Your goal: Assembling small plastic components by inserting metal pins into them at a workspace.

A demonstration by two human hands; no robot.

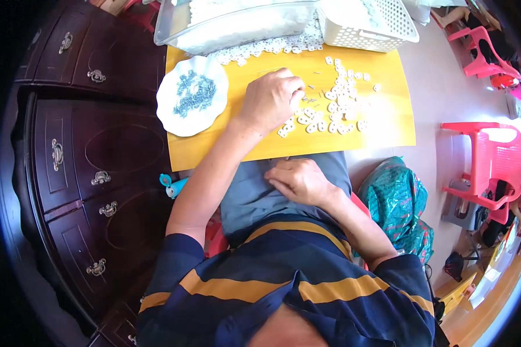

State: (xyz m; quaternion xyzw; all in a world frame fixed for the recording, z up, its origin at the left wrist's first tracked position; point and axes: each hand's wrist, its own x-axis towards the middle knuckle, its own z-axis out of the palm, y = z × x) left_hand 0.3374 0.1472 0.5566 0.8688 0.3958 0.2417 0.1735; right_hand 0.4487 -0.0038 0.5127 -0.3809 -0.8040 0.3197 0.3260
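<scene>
Both hands are working at different depths: the left hand [270,98] is hovering over or resting on the yellow board [385,124], while the right hand [300,178] is lying over the lap against the grey trousers [246,194], just short of the board's near edge. The left hand's fingers are curling inward with the knuckles uppermost, and their tips are turning down out of sight, so whether they are pinching something cannot be told. The right hand's fingers are bending loosely with the thumb reaching out to the left; whether anything is sitting inside them cannot be told either.

Just to the right of the left hand's fingers, a few loose pins [309,99] are lying at differing angles, slim and grey. Beyond them, farther right of that hand, the white pieces [333,107] with small holes are spreading in a band whose long axis is running away from the person. From the right hand, that band is lying ahead and somewhat rightward, across the board's edge, so the left hand is clearly the nearer one to the pins. On the left hand's other side, well apart from the white pieces, a scalloped white plate [167,107] is holding a heap of grey pins [200,95].
</scene>
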